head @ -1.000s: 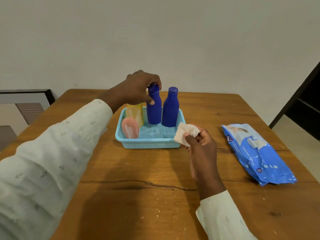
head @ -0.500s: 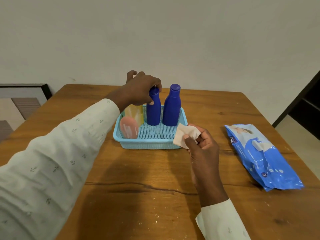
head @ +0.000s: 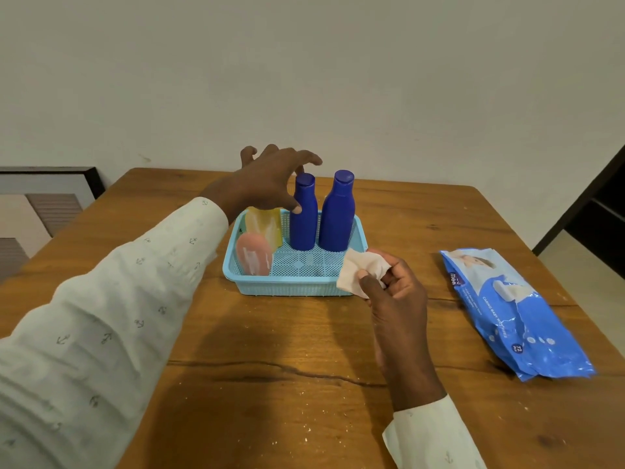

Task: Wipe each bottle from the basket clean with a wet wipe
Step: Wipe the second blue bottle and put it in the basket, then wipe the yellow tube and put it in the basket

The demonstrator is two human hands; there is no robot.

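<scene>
Item one — the basket, light blue perforated plastic, which we find near the middle of the wooden tabletop. Inside it we count four bottles: two dark blue ones standing upright along the far wall, the left blue bottle and the right blue bottle side by side; a yellow bottle at the far left corner; and a pink bottle in front of the yellow one, leaning toward the near left

Item two — our hands. The left hand reaches in over the far left of the basket, fingers spread and arched above the cap of the left blue bottle, thumb tip against that bottle's shoulder; the fingers do not wrap it. Part of the yellow bottle's top sits hidden behind this hand. The right hand hangs just at the basket's near right corner and pinches a crumpled wet wipe between thumb and fingers; the wipe overlaps the basket's corner in our view, so we cannot tell whether it touches the rim

Item three: a blue wipes packet, lying flat on the tabletop well to the right of the basket, apart from both hands. A dark-framed panel shows at the left edge, past the tabletop, against a plain pale wall
</scene>
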